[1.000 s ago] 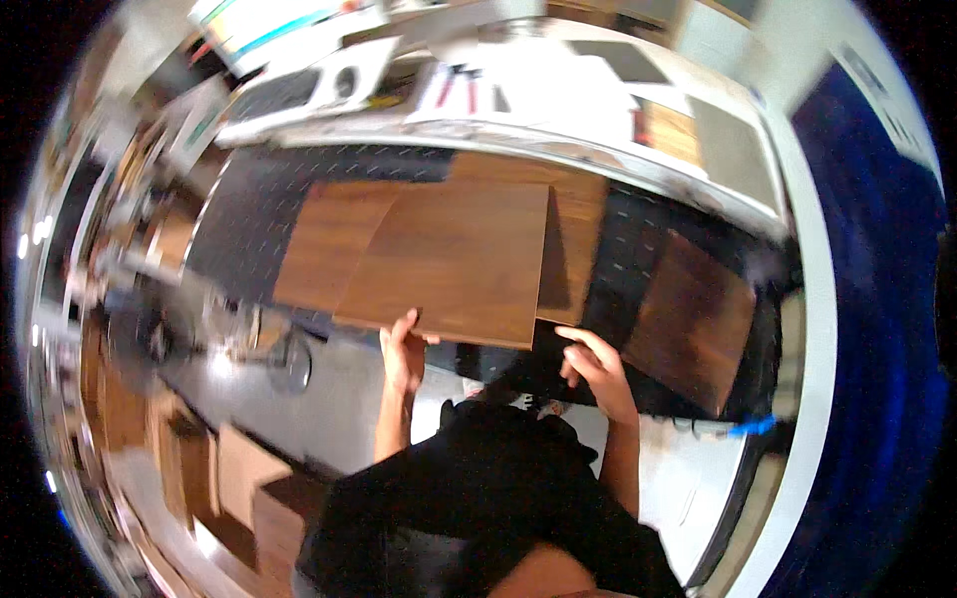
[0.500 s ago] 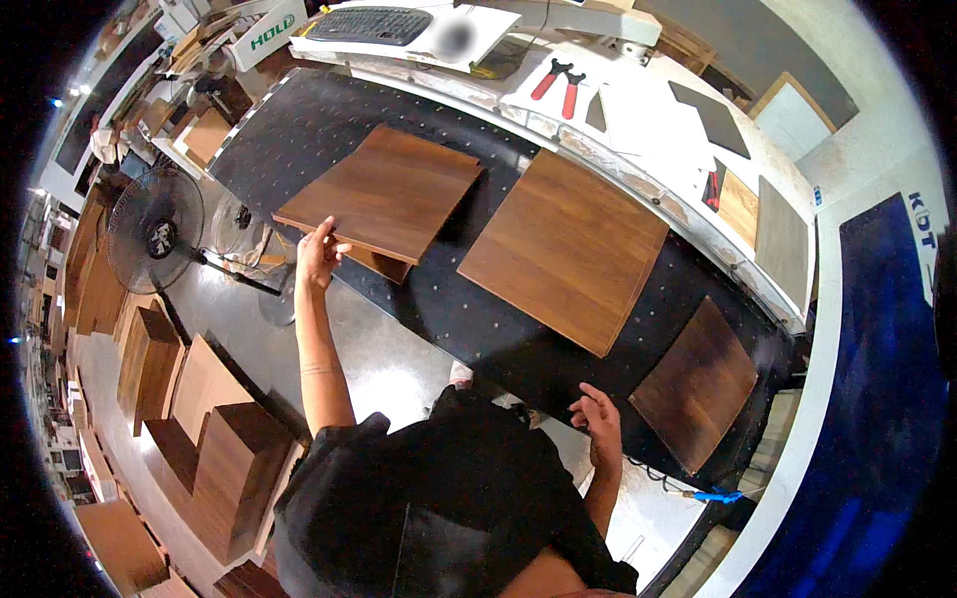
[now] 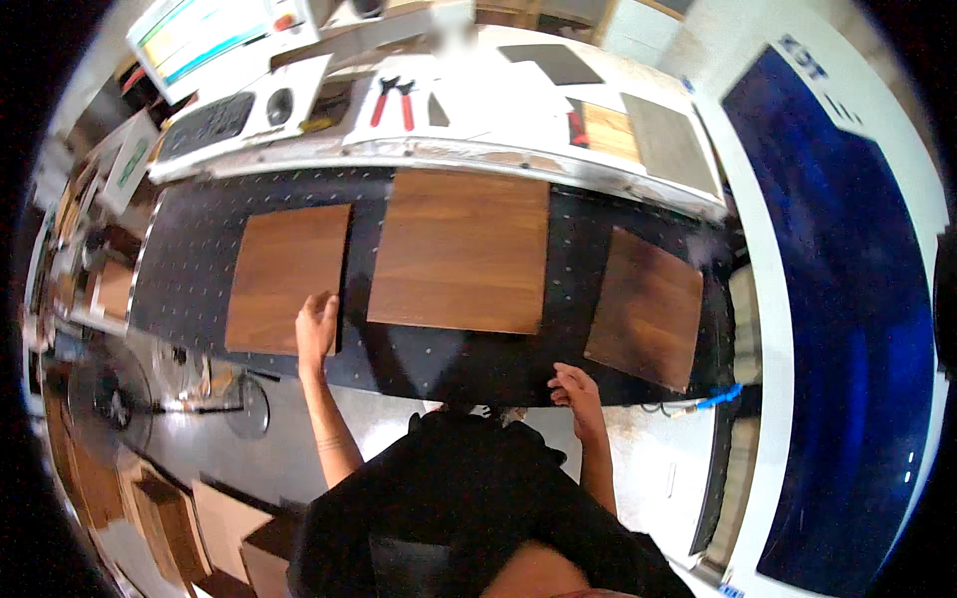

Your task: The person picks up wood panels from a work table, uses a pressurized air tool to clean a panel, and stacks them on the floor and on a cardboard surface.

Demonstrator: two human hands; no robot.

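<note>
Three brown wooden panels lie flat on a black dotted machine bed (image 3: 199, 249). My left hand (image 3: 316, 325) rests with spread fingers on the near right corner of the left panel (image 3: 284, 274). The large middle panel (image 3: 461, 249) lies just right of it, a narrow gap between them. My right hand (image 3: 576, 389) sits on the bed's near edge, fingers curled, holding nothing, a little short of the darker right panel (image 3: 646, 304).
Behind the bed runs a white ledge with red-handled pliers (image 3: 396, 98), a keyboard (image 3: 204, 125), a screen (image 3: 214, 30) and small sample boards (image 3: 608, 128). A fan (image 3: 110, 399) stands at lower left, and wooden boxes (image 3: 224, 518) sit on the floor. A blue machine housing (image 3: 847, 299) stands at right.
The left panel has come down flat onto the bed beside the middle panel, with my left hand still on its corner. My right hand has moved up to the bed's edge.
</note>
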